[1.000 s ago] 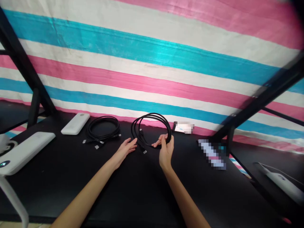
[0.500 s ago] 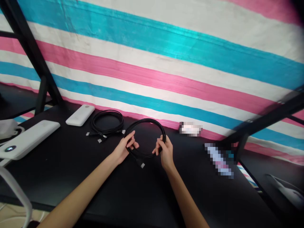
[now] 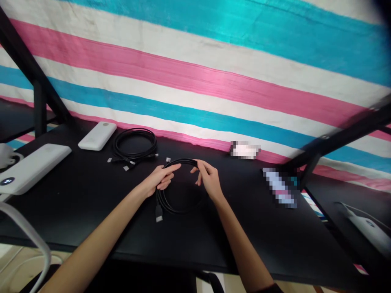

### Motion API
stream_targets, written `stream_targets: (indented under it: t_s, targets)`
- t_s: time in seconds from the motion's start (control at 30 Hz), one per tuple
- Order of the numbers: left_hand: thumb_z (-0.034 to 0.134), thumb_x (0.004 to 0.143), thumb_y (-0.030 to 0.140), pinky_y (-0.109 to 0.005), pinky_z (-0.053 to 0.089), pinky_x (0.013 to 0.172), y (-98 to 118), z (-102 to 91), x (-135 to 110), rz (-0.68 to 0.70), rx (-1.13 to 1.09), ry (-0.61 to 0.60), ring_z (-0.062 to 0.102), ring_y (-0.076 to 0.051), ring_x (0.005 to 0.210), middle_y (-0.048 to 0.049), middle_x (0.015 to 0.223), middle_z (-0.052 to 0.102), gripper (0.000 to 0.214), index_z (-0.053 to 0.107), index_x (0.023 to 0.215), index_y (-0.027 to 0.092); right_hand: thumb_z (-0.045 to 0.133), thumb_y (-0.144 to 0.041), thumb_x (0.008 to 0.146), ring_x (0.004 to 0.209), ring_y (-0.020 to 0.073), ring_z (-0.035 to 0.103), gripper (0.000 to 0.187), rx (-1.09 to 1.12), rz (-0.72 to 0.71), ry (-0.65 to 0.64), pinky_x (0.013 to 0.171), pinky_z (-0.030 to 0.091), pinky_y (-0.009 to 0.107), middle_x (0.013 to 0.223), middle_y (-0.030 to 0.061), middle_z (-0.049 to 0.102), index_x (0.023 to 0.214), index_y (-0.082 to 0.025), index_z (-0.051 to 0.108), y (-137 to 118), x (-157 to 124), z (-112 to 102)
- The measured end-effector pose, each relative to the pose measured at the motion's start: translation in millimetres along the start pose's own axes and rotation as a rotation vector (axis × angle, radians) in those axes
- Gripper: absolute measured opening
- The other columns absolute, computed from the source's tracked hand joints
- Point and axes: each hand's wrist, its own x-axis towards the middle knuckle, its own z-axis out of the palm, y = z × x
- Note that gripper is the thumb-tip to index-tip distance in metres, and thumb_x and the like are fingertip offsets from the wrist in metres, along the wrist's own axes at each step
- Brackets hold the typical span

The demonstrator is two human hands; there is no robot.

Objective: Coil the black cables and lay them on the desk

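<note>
A coiled black cable (image 3: 174, 210) is between my hands over the black table. My left hand (image 3: 159, 179) is closed around the coil's left side, index finger pointing along its top. With bent fingers, my right hand (image 3: 208, 179) holds the coil's upper right, its fingertips partly apart. A plug (image 3: 159, 215) with a pale cap hangs at the coil's lower left, and another pale end (image 3: 168, 160) shows just above my left hand. Behind and to the left, a second coiled black cable (image 3: 134, 155) lies on the table with several pale-capped ends.
Two white power banks (image 3: 97, 136) (image 3: 36, 167) lie on the left of the black table (image 3: 122, 228), near a white cable (image 3: 33, 228). Blurred items (image 3: 245, 149) (image 3: 278, 187) lie on the right. Black frame legs (image 3: 336, 142) and a striped sheet (image 3: 183, 65) stand behind.
The held coil has come down and nearer, and its plug now hangs at the lower left. My right hand has shifted from the coil's right side to its upper right.
</note>
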Motion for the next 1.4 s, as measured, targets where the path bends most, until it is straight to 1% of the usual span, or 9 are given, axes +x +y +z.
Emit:
stream_targets:
  t_s: [0.2,0.47,0.7,0.83,0.97,1.1,1.23,1.33,1.4]
  targets:
    - [0.048,0.081,0.055,-0.019,0.011,0.029,6,1.0,1,-0.115,-0.246,-0.106,0.020,-0.002,0.023,0.0090,0.035,0.024,0.048,0.036,0.053,0.018,0.053,-0.049,0.080,0.036,0.0046,0.043,0.039,0.106,0.107,-0.002,0.041,0.045,0.020,0.065,-0.0014,0.060,0.096,-0.017,0.070,2,3,-4]
    - [0.047,0.086,0.035,-0.017,0.017,0.027,4,-5.5,5,-0.165,-0.471,-0.200,0.021,-0.002,0.023,0.0093,0.036,0.029,0.034,0.040,0.058,0.016,0.057,-0.045,0.077,0.038,0.0045,0.043,0.034,0.128,0.165,-0.006,0.039,0.039,0.019,0.064,-0.0022,0.061,0.093,-0.019,0.072,6,6,-6]
    - [0.045,0.088,0.033,-0.016,0.014,0.028,1,-6.6,6,-0.194,-0.542,-0.265,0.016,-0.002,0.023,0.0096,0.034,0.026,0.032,0.041,0.061,0.016,0.059,-0.045,0.075,0.033,0.0045,0.040,0.033,0.085,0.168,0.008,0.037,0.040,0.020,0.051,-0.0054,0.053,0.086,-0.016,0.071,11,6,-2]
    - [0.043,0.089,0.029,-0.017,0.016,0.029,3,-6.6,3,-0.121,-0.606,-0.198,0.015,-0.002,0.025,0.0099,0.035,0.023,0.031,0.038,0.061,0.017,0.065,-0.043,0.071,0.030,0.0044,0.030,0.030,0.100,0.173,0.040,0.039,0.043,0.021,0.037,-0.0115,0.034,0.081,-0.016,0.068,13,6,1]
    - [0.037,0.091,0.023,-0.016,0.020,0.033,7,-9.4,1,0.073,-0.699,0.004,0.014,-0.003,0.027,0.0091,0.038,0.019,0.034,0.032,0.057,0.018,0.064,-0.044,0.071,0.033,0.0059,0.041,0.030,0.163,0.224,0.074,0.037,0.042,0.019,0.041,-0.0094,0.042,0.081,-0.016,0.066,15,6,1]
    - [0.038,0.089,0.021,-0.017,0.021,0.036,8,-15.0,1,0.258,-0.740,0.140,0.013,-0.003,0.031,0.0081,0.042,0.017,0.040,0.022,0.053,0.017,0.063,-0.042,0.071,0.037,0.0100,0.053,0.028,0.084,0.358,-0.102,0.030,0.039,0.017,0.049,-0.0035,0.056,0.078,-0.016,0.062,20,3,6]
    - [0.041,0.085,0.019,-0.018,0.024,0.038,10,-12.6,-1,0.282,-0.730,0.125,0.014,-0.003,0.034,0.0072,0.045,0.014,0.043,0.015,0.051,0.018,0.057,-0.041,0.076,0.026,0.0084,0.044,0.027,0.010,0.391,-0.250,0.024,0.030,0.016,0.043,-0.0025,0.058,0.084,-0.016,0.056,27,-1,14]
    - [0.042,0.083,0.027,-0.021,0.032,0.043,8,-1.3,0,0.156,-0.621,0.034,0.025,-0.006,0.038,0.0058,0.045,0.018,0.042,0.020,0.048,0.019,0.054,-0.040,0.076,0.022,0.0056,0.034,0.027,0.049,0.348,-0.103,0.023,0.026,0.015,0.038,-0.0084,0.051,0.089,-0.016,0.054,29,-1,15]
    - [0.043,0.082,0.031,-0.024,0.039,0.052,3,7.7,2,0.100,-0.497,-0.029,0.039,-0.009,0.046,0.0030,0.046,0.030,0.040,0.030,0.046,0.019,0.054,-0.037,0.075,0.024,0.0052,0.034,0.031,0.093,0.294,0.030,0.025,0.027,0.015,0.040,-0.0104,0.049,0.097,-0.016,0.053,29,2,12]
